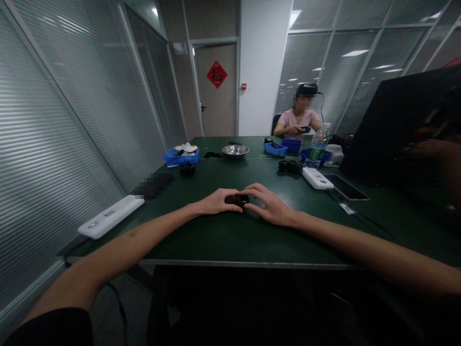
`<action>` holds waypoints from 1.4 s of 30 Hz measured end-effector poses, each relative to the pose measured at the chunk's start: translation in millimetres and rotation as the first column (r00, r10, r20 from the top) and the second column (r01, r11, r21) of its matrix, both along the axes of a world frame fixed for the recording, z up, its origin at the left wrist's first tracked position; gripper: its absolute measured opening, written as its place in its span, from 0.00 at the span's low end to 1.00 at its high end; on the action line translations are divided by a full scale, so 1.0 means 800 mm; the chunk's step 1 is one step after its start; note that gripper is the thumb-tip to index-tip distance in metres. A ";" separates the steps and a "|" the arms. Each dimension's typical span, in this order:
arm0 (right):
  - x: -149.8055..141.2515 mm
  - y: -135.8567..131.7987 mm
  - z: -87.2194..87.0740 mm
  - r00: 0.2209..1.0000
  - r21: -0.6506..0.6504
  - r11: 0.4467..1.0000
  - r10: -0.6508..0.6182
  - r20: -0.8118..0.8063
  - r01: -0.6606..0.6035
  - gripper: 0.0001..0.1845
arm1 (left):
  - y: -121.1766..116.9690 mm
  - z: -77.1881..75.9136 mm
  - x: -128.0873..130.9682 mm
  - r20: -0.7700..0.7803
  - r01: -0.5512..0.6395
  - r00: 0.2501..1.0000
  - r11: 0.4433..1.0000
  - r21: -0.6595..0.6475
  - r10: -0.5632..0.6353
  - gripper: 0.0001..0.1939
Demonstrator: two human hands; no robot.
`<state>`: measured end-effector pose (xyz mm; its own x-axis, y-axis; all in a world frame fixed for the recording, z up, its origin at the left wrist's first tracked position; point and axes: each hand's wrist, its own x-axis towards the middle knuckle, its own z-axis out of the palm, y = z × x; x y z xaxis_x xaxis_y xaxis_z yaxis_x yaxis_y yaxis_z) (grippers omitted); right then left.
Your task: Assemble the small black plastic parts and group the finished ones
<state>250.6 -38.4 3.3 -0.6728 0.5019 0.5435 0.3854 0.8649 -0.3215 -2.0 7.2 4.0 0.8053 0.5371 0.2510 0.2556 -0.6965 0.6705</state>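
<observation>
A small black object (pixel 237 199) lies on the dark green table (pixel 223 235) in front of me, held between both hands. My left hand (pixel 215 202) grips its left end with curled fingers. My right hand (pixel 268 204) pinches its right end, thumb below and fingers arched over the top. What the object is cannot be made out. Both forearms stretch out over the table's near edge.
A white power strip (pixel 110 216) lies at the left edge. Further back stand blue trays (pixel 180 156), a metal bowl (pixel 235 151), a water bottle (pixel 317 146), black parts (pixel 290 166), a white device (pixel 317 178) and a phone (pixel 345 187). A person (pixel 298 120) sits at the far end. A dark screen (pixel 399 125) rises at right.
</observation>
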 end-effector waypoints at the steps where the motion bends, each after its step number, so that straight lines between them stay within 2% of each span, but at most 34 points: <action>1: 0.000 0.000 0.000 1.000 0.003 1.000 0.016 0.005 -0.016 0.18 | 0.001 -0.001 0.000 0.006 0.000 1.000 1.000 0.001 0.000 0.23; 5: 0.000 -0.001 0.001 0.998 0.010 0.998 0.058 0.023 -0.058 0.19 | 0.002 -0.003 -0.001 0.007 -0.010 1.000 1.000 -0.001 0.010 0.23; 12: 0.000 0.000 -0.001 1.000 0.004 1.000 0.000 -0.006 0.000 0.19 | 0.001 0.000 -0.001 0.005 -0.002 1.000 1.000 -0.001 0.002 0.23; 18: 0.000 -0.003 0.002 0.997 0.017 0.997 0.070 0.029 -0.071 0.21 | 0.004 -0.004 -0.002 -0.024 -0.034 0.999 0.999 0.030 0.035 0.23; 25: 0.000 -0.001 -0.001 1.000 0.002 1.000 -0.014 0.003 0.014 0.19 | 0.000 0.002 0.000 -0.011 -0.001 1.000 1.000 0.003 0.001 0.24; 31: 0.001 -0.001 0.001 0.998 0.002 0.998 0.058 0.014 -0.059 0.20 | 0.000 0.000 0.000 -0.008 -0.035 0.999 0.999 0.019 0.035 0.22; 38: 0.000 0.000 -0.001 1.000 0.017 1.000 0.009 0.002 -0.009 0.22 | 0.001 -0.001 0.000 0.007 -0.002 1.000 1.000 -0.008 0.002 0.21; 42: -0.001 -0.002 0.002 0.997 0.013 0.997 0.071 0.017 -0.071 0.22 | 0.001 -0.001 -0.001 -0.018 -0.016 1.000 1.000 -0.004 0.016 0.21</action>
